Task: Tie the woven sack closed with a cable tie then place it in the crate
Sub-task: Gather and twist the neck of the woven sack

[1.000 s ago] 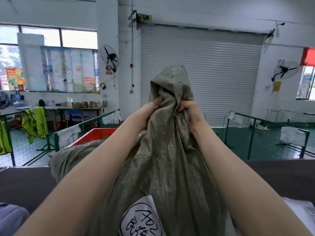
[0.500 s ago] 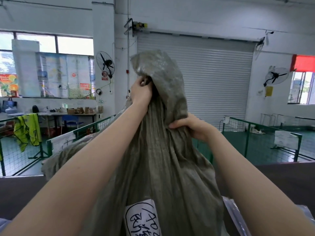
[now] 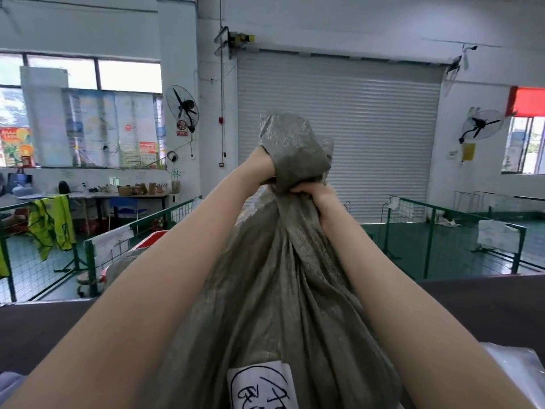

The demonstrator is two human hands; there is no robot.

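Note:
A grey-green woven sack (image 3: 274,290) stands upright in front of me, with a white label bearing black handwriting low on its front. Its mouth is bunched into a neck, and the loose top folds over above it. My left hand (image 3: 261,166) grips the left side of the neck, partly tucked under the fold. My right hand (image 3: 312,191) clamps the neck just below on the right. Behind my left forearm a sliver of a red crate (image 3: 150,240) shows. No cable tie is visible.
A dark tabletop (image 3: 472,305) runs across in front of me, with clear plastic sheeting (image 3: 519,370) at the lower right. Green wire fences (image 3: 460,228) divide the floor beyond. A yellow vest (image 3: 51,222) hangs on the left fence, and a roller door fills the back wall.
My left hand has dropped from high on the sack's top to the neck. My right hand has risen and closed in beside it. The top fold now hangs over to the right.

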